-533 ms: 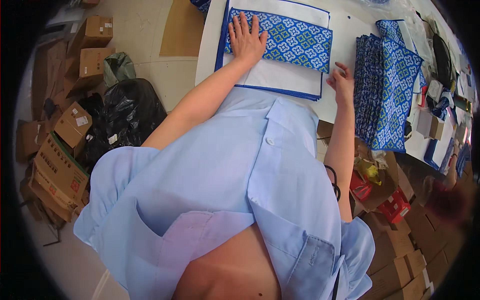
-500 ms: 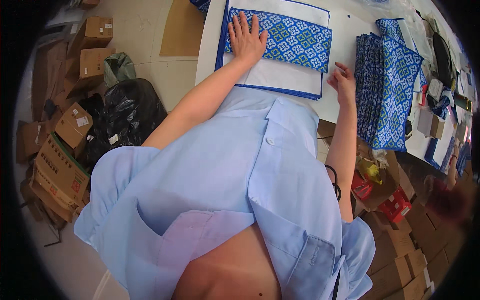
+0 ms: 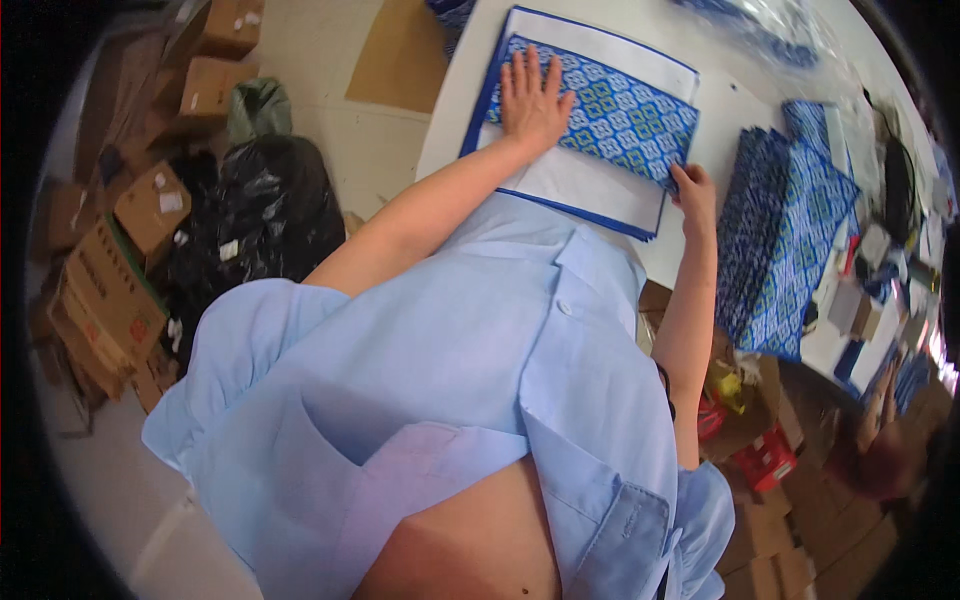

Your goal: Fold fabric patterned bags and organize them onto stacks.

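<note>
A folded cloth [image 3: 625,110] with a blue, white and green flower-like pattern lies across a stack of white cloths [image 3: 590,190] edged in blue. My left hand [image 3: 535,103] rests flat on its left part, fingers stretched out. At the lower right corner of the folded cloth, my right hand [image 3: 695,192] pinches the edge between thumb and fingers. A pile of folded patterned cloths [image 3: 765,235] lies on the table to the right of my right hand.
The white table [image 3: 470,80] carries clear plastic wrapping [image 3: 790,40] at the far right and small boxes [image 3: 855,310] along its right side. Cardboard boxes [image 3: 110,280] and a black plastic bag [image 3: 275,200] stand on the floor at left. Another person [image 3: 870,460] shows blurred at lower right.
My right hand has gone from hovering beside the folded cloth to pinching its lower right corner. My left hand stays flat on the cloth. The whole view has shifted and tilted slightly.
</note>
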The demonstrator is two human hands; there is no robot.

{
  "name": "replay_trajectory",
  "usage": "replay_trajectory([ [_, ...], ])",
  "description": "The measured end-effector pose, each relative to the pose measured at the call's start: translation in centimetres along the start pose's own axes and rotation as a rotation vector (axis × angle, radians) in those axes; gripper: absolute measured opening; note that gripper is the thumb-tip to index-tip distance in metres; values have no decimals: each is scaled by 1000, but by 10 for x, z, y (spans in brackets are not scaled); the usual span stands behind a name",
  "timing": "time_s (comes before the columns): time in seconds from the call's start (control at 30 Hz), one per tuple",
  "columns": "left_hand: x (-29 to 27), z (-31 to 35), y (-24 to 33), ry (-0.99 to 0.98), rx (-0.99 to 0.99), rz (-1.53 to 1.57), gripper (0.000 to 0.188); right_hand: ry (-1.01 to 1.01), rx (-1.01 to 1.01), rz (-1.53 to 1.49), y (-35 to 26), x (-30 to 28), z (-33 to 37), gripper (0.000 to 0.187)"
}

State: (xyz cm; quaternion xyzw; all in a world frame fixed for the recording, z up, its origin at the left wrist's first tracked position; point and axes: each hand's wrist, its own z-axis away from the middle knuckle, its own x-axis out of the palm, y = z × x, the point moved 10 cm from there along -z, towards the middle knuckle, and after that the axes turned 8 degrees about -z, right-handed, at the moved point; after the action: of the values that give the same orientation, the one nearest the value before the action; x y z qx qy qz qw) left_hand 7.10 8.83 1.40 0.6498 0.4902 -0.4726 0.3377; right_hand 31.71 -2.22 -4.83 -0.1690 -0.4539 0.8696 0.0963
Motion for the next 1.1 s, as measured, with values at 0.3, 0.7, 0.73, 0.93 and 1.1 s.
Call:
replay_trajectory([
  [0.3, -12, 4, -2, 18, -28, 169, 54, 151, -200, 91, -21, -10, -21, 32],
  [0.7, -21, -6, -35, -189, -209, 254, 27, 276, -215, -185, 38, -49, 9, 18],
  [0.73, -21, -11, -37, -147, -233, 267, 22, 263, -206, -210, 36, -48, 7, 19],
  [0.93, 6, -17, -40, -277, -276, 301, 13, 310, -203, -155, 30, -51, 5, 21],
  [1.1, 22, -17, -39, -403, -255, 360, 17, 395, -189, -50, 47, -61, 7, 20],
])
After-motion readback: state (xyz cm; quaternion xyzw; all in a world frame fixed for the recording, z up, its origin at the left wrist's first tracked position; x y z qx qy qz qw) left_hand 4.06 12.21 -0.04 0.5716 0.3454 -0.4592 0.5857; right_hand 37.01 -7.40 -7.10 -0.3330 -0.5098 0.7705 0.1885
